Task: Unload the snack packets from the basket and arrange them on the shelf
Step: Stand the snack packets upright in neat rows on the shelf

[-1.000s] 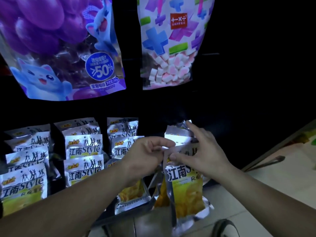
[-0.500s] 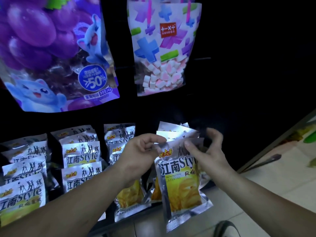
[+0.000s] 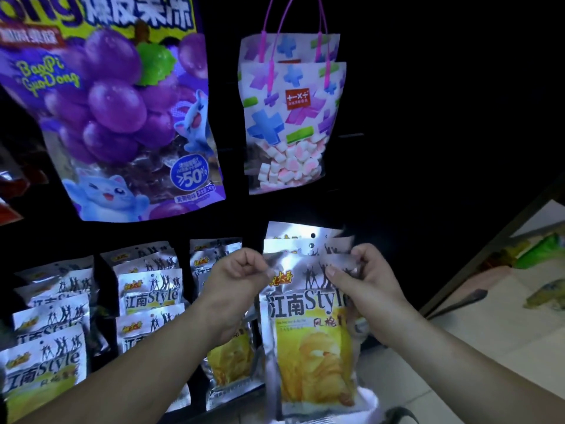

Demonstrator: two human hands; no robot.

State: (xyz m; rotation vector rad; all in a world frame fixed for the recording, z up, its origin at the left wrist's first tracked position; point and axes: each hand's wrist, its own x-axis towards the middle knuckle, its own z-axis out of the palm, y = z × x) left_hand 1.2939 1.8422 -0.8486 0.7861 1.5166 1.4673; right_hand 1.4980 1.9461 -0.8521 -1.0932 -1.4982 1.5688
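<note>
I hold a silver and yellow snack packet (image 3: 308, 338) upright in front of the dark shelf. My left hand (image 3: 235, 276) pinches its top left corner and my right hand (image 3: 363, 276) pinches its top right corner. Two more silver packets (image 3: 299, 237) hang just behind its top edge. Left of it, several matching packets (image 3: 149, 298) hang in rows, and another row (image 3: 49, 341) fills the far left. The basket is mostly out of view; only a dark curved handle (image 3: 400, 414) shows at the bottom edge.
A large purple grape jelly bag (image 3: 122, 117) and a white candy bag with pink handles (image 3: 290, 123) hang above the rows. To the right lies a pale tiled floor (image 3: 489, 347) with green and yellow packets (image 3: 547, 295) on it.
The packet has risen and now faces me flat. My right hand moved from its front to its top right corner, and the view tilted up to show more of the upper bags.
</note>
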